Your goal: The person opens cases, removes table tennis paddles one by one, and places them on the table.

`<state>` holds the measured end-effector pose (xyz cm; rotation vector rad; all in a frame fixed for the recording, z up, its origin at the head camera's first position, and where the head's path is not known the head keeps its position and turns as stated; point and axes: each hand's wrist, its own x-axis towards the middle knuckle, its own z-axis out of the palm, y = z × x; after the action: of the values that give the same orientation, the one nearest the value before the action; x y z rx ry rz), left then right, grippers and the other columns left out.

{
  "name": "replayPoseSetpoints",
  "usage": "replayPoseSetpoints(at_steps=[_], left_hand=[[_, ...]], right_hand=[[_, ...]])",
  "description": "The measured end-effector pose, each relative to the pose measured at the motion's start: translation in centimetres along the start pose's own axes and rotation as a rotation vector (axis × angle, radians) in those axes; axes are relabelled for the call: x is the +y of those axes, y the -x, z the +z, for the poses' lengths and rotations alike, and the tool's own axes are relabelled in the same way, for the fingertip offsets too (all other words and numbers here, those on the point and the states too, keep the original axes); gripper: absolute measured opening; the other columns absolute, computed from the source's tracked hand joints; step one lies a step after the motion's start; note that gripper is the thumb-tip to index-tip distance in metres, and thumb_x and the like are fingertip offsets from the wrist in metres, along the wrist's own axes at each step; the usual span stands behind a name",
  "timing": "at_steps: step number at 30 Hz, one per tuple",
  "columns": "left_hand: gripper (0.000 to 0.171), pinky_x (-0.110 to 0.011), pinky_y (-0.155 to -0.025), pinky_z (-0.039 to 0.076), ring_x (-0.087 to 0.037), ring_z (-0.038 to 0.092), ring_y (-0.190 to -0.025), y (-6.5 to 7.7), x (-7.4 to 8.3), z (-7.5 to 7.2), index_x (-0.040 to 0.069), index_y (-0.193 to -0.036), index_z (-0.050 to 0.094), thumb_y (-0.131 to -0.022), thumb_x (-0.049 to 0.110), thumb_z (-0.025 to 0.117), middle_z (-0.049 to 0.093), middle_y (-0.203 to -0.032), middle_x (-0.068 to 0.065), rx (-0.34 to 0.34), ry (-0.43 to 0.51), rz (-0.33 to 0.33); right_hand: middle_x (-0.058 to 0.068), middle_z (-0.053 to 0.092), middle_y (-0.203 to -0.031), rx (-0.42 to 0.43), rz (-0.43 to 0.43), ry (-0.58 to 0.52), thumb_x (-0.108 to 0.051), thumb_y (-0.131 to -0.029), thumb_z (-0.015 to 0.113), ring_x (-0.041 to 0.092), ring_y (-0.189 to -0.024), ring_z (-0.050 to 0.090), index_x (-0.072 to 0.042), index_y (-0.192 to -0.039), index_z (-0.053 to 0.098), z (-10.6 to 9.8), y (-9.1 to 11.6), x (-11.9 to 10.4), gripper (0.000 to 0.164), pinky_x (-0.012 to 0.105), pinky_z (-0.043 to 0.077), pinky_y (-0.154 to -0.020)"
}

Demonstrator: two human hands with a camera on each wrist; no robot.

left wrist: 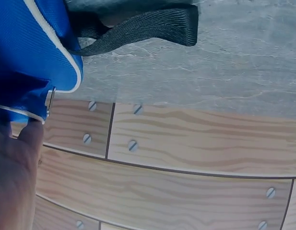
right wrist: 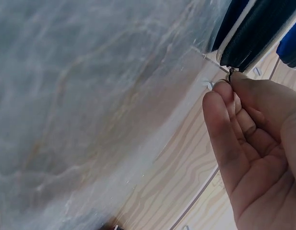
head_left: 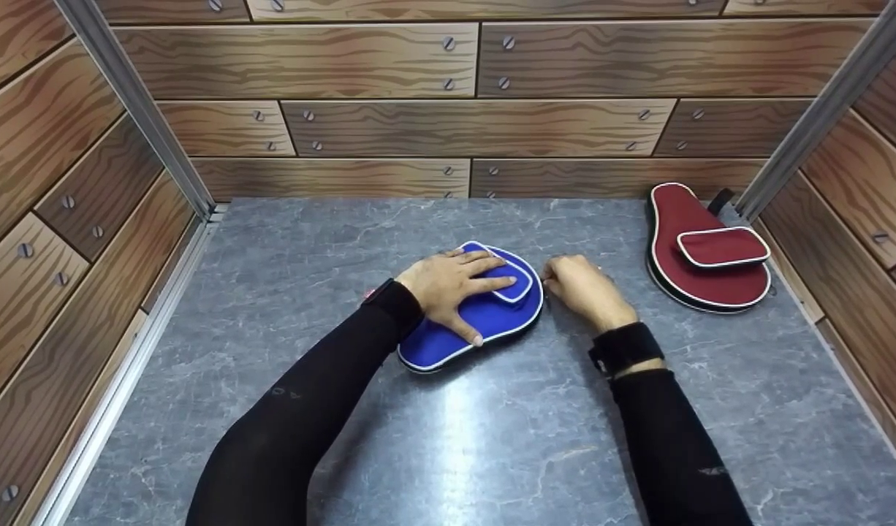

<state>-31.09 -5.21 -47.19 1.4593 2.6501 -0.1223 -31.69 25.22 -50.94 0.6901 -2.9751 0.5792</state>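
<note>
A blue padded racket case (head_left: 495, 314) with white piping lies flat on the grey surface, its small pocket (head_left: 518, 292) facing up. Across it my left hand (head_left: 452, 285) rests with spread fingers, pressing the pocket and the case top. At the case's rounded right edge my right hand (head_left: 583, 288) has curled fingers. In the right wrist view its thumb and forefinger pinch a small zipper pull (right wrist: 231, 73) at the end of the dark zipper band (right wrist: 255, 38). A black strap (left wrist: 159, 28) sticks out from the case in the left wrist view.
A dark red case (head_left: 671, 241) of the same shape, with its own pocket, lies at the back right near the wall. Wood-patterned panels (head_left: 389, 128) enclose the grey surface (head_left: 309, 241) at the back and both sides, with metal rails (head_left: 126, 95) at the corners.
</note>
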Motion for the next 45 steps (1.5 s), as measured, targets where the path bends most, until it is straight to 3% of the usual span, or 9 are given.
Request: replayPoseSetpoints(at_steps=[7,16,45], left_hand=[[0.115,-0.056,-0.150,0.030,-0.037,0.030,-0.183,-0.1,-0.4,-0.1,0.035,-0.188,0.029,-0.096,0.086,0.075,0.029,-0.197,-0.010,-0.016,0.012,-0.069],[0.108,-0.057,-0.150,0.031,-0.036,0.029,-0.184,0.4,-1.3,-0.4,0.035,-0.188,0.031,-0.100,0.082,0.074,0.031,-0.196,-0.011,-0.022,0.039,-0.199],[0.096,-0.067,-0.140,0.045,-0.042,0.036,-0.180,-1.0,-1.5,-0.7,0.033,-0.187,0.035,-0.107,0.079,0.064,0.036,-0.194,-0.012,-0.018,0.031,-0.457]], right_hand=[[0.021,0.086,-0.103,-0.003,0.004,-0.019,0.002,-0.103,0.075,0.044,-0.100,0.083,0.003,-0.103,0.083,-0.1,0.0,-0.1,0.008,0.063,0.068,-0.096],[0.018,0.086,-0.102,-0.030,-0.053,-0.054,-0.002,-0.105,0.081,0.038,-0.098,0.082,0.001,-0.103,0.084,0.4,-0.4,-1.2,0.005,0.060,0.069,-0.096],[0.019,0.086,-0.102,-0.058,-0.128,-0.039,-0.001,-0.104,0.079,0.039,-0.097,0.083,0.002,-0.106,0.083,1.8,-0.8,-4.7,0.006,0.057,0.070,-0.094]])
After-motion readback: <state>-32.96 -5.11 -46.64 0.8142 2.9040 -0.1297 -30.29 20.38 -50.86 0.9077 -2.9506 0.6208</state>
